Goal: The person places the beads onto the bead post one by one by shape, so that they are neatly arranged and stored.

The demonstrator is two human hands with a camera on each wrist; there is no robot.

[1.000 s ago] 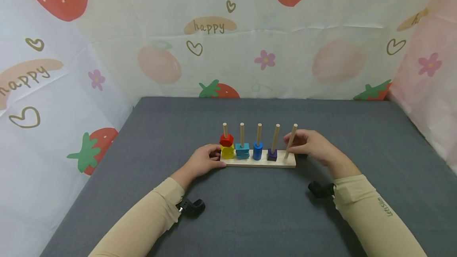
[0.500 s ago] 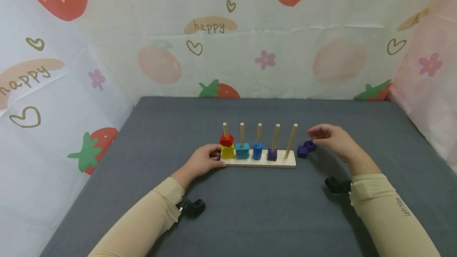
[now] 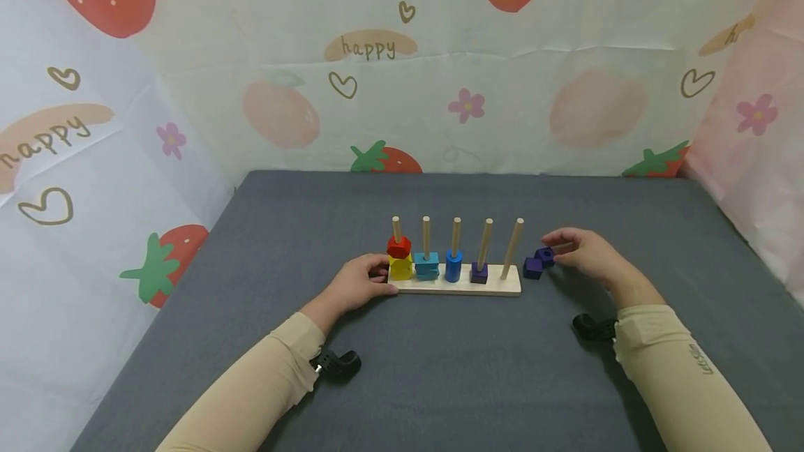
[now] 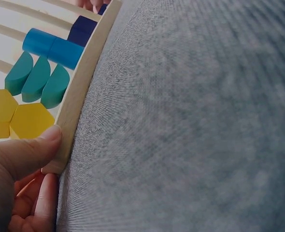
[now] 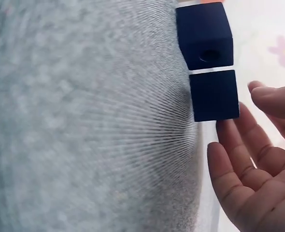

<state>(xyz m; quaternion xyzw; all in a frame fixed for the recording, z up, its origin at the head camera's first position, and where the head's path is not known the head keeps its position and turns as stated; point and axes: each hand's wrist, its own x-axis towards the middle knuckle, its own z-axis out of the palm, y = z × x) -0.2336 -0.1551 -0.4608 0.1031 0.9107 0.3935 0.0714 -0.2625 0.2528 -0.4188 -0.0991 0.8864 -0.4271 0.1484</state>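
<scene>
A wooden peg stacker (image 3: pixel 449 287) with several upright pegs stands mid-table. My left hand (image 3: pixel 358 281) grips its left end, thumb on the front edge. Yellow hexagonal blocks (image 4: pixel 31 121) with a red block (image 3: pixel 398 247) above fill the leftmost peg. Teal blocks (image 4: pixel 55 86), blue cylinders (image 4: pixel 66 52) and one purple block (image 3: pixel 479 273) sit on the following pegs; the rightmost peg (image 3: pixel 511 250) is bare. Two loose purple blocks (image 3: pixel 532 268) lie off the right end. Beside them, my right hand (image 3: pixel 590 257) holds its fingers loosely spread around the farther block (image 3: pixel 544 256), apparently without gripping.
Grey cloth (image 3: pixel 465 368) covers the table. A printed curtain (image 3: pixel 515 117) hangs behind it and at both sides. Black wrist cameras (image 3: pixel 339 365) are strapped over both sleeves.
My right hand has left the rightmost peg, moved right, and lowered slightly toward the loose purple blocks, which came into sight. My left hand stays on the stacker.
</scene>
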